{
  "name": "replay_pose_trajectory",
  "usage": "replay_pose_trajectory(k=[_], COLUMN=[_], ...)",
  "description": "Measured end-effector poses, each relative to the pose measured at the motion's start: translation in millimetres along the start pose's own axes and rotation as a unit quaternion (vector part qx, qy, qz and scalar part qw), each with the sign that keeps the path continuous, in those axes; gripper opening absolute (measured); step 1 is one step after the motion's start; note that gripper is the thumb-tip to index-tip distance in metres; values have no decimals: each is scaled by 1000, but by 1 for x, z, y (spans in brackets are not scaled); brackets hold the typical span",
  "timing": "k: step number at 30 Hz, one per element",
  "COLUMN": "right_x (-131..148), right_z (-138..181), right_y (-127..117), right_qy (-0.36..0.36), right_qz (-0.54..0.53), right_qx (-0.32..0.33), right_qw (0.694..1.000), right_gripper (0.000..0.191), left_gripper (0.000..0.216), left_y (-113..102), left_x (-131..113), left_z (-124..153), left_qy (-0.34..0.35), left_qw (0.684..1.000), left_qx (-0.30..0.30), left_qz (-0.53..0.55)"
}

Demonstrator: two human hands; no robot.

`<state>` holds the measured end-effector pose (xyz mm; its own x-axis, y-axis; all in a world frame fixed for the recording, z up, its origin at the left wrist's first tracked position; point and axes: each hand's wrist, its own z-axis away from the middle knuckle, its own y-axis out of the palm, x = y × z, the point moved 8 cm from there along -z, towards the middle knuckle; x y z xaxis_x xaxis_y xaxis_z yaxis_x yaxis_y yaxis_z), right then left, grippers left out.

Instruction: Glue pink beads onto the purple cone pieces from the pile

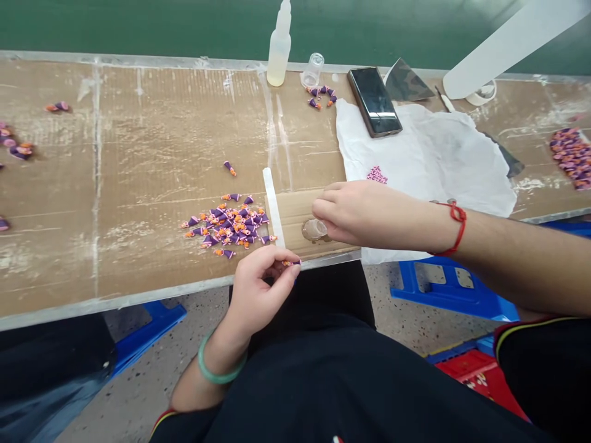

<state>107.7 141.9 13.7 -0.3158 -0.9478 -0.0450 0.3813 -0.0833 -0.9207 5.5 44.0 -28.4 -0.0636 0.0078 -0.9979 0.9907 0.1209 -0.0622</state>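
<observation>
My left hand (258,289), with a green bangle on the wrist, pinches one small purple-and-orange piece (292,263) at the table's near edge. My right hand (360,212), a red string round its wrist, rests closed on a small clear round cap (314,229) that lies on a cardboard patch. A heap of the same purple-and-orange pieces (228,226) lies just left of both hands. One stray piece (229,167) sits farther back. A white strip (273,206) runs between the heap and the cap.
At the back stand a squeeze bottle (279,52), a clear cup (313,69) with a few pieces beside it, and a phone (373,100) on a white sheet (429,157). More pieces lie far right (572,157) and far left (16,146). Blue stools stand under the table.
</observation>
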Motion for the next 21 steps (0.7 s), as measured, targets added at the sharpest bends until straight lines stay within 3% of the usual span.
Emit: replay_pose_trajectory(k=[5, 8, 10, 13, 16, 18, 21], right_x=[-7, -11, -8, 5, 19, 25, 31], right_z=[4, 16, 26, 40, 53, 61, 74], right_y=[-9, -21, -27, -29, -28, -29, -36], right_qy=[25, 45, 38, 15, 8, 7, -3], right_qz=[-61, -212, -354, -539, -620, -625, -593], right_qx=[-34, -87, -120, -140, -150, -157, -190], right_qw=[997, 972, 927, 830, 770, 764, 782], right_gripper=[22, 19, 17, 13, 13, 14, 15], left_gripper=[5, 4, 7, 10, 7, 6, 8], left_y=[-1, -1, 1, 8, 17, 22, 26], left_x=[3, 3, -1, -13, -30, -38, -48], left_z=[0, 1, 2, 5, 9, 13, 19], left_qy=[-29, -56, -70, -69, -59, -55, -48], left_qw=[999, 992, 981, 963, 951, 949, 952], left_qx=[-1, -14, -33, -38, -24, -23, -32], left_qz=[32, 110, 178, 258, 302, 311, 300])
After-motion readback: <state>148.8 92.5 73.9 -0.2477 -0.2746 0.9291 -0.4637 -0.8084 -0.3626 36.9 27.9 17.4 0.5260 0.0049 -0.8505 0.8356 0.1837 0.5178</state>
